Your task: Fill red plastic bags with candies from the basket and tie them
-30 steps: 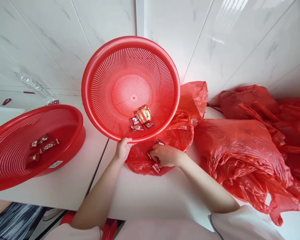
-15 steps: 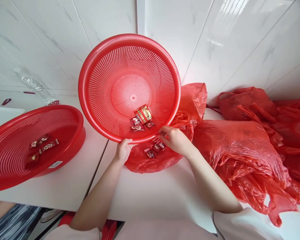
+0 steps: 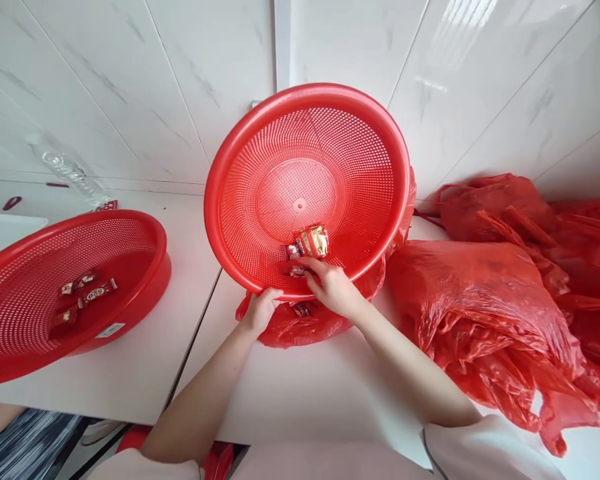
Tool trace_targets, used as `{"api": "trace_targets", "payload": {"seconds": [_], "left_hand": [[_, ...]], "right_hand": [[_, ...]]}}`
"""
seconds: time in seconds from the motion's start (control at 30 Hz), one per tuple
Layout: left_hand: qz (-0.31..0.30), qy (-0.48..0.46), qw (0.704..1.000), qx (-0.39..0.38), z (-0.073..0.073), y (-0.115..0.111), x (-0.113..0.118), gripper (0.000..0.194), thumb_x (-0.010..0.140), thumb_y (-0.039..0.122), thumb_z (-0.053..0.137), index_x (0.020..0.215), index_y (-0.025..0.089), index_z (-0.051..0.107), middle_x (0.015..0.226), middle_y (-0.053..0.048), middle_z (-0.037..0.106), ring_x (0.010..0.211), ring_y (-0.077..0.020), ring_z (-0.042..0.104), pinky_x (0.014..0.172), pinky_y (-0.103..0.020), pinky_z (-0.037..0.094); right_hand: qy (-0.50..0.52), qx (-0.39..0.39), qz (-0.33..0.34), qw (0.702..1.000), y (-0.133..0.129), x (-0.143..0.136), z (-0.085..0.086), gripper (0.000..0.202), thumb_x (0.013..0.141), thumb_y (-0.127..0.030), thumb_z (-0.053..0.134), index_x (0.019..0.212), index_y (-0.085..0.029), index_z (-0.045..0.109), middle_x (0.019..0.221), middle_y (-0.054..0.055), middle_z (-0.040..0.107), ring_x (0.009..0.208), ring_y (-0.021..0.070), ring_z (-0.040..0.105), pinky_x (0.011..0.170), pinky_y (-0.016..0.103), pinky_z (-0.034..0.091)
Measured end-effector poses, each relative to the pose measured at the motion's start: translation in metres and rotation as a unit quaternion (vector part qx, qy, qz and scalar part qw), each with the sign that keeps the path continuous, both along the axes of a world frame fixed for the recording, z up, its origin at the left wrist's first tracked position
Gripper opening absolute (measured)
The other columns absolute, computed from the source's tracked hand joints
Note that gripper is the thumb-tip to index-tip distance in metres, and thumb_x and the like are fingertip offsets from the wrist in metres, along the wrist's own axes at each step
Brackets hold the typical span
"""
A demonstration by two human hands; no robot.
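A red plastic strainer basket (image 3: 300, 180) is tipped toward me above a red plastic bag (image 3: 280, 330). My left hand (image 3: 263, 310) grips the front rim, thumb over the edge. Over that same rim, my right hand (image 3: 330, 283) reaches inside, its fingers curled on a small dark red wrapped candy (image 3: 296, 271). Next to those fingertips lies a larger gold and red packet (image 3: 314, 240), with another small candy (image 3: 292, 251) beside it. Below the rim, more wrapped candy (image 3: 301, 308) shows on the bag, partly hidden by my right hand.
At left stands a second red basket (image 3: 160, 267) holding several wrapped candies (image 3: 97, 292). Behind it lies a clear plastic bottle (image 3: 73, 177). Filled red plastic bags (image 3: 480, 287) crowd the right side. A tiled wall (image 3: 180, 80) rises behind the white table (image 3: 280, 400).
The basket has moved right and slightly down, over the bag. My right hand has left the rim's outer side and now reaches in at the candies. My left hand has shifted right with the rim.
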State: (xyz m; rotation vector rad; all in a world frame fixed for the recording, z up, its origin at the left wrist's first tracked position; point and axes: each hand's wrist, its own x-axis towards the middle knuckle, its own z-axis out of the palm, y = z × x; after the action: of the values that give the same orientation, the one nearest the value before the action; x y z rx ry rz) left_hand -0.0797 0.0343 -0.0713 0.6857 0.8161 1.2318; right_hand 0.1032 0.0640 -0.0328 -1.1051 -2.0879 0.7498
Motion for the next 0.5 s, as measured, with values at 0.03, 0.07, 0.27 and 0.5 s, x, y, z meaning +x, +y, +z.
{"api": "trace_targets", "payload": {"seconds": [0.03, 0.07, 0.27, 0.5], "left_hand": [[0.008, 0.001, 1.000, -0.001, -0.001, 0.001, -0.001, 0.036, 0.071, 0.018, 0.061, 0.106, 0.018, 0.069, 0.095, -0.007, 0.073, 0.105, -0.0316, 0.065, 0.089, -0.046, 0.052], [0.018, 0.001, 1.000, 0.002, -0.003, 0.002, -0.003, 0.035, 0.071, 0.017, 0.061, 0.105, 0.018, 0.070, 0.095, -0.007, 0.073, 0.105, -0.0318, 0.065, 0.089, -0.046, 0.052], [0.060, -0.014, 0.997, 0.035, -0.003, 0.009, -0.009, 0.027, 0.070, 0.015, 0.061, 0.096, 0.016, 0.070, 0.100, -0.007, 0.072, 0.109, -0.0308, 0.063, 0.092, -0.046, 0.050], [0.080, -0.035, 0.995, 0.048, 0.004, 0.013, -0.011, 0.035, 0.069, 0.014, 0.060, 0.102, 0.015, 0.069, 0.103, -0.009, 0.073, 0.113, -0.0328, 0.061, 0.094, -0.049, 0.049]], "right_hand": [[0.045, -0.036, -0.013, 0.998, 0.001, 0.002, 0.001, 0.036, 0.094, -0.026, 0.045, 0.128, -0.021, 0.057, 0.115, 0.007, 0.068, 0.096, 0.0198, 0.066, 0.090, 0.035, 0.051], [0.089, -0.073, -0.020, 0.993, 0.001, 0.004, 0.002, 0.035, 0.094, -0.028, 0.046, 0.126, -0.021, 0.059, 0.112, 0.006, 0.069, 0.093, 0.0191, 0.067, 0.087, 0.034, 0.052], [0.277, -0.237, 0.019, 0.931, 0.006, 0.011, 0.004, 0.037, 0.088, -0.039, 0.057, 0.120, -0.021, 0.063, 0.106, 0.004, 0.070, 0.082, 0.0162, 0.068, 0.082, 0.033, 0.056], [0.288, -0.258, 0.007, 0.922, 0.007, 0.014, 0.009, 0.040, 0.085, -0.039, 0.062, 0.120, -0.019, 0.063, 0.109, 0.005, 0.069, 0.084, 0.0161, 0.067, 0.079, 0.032, 0.057]]}}
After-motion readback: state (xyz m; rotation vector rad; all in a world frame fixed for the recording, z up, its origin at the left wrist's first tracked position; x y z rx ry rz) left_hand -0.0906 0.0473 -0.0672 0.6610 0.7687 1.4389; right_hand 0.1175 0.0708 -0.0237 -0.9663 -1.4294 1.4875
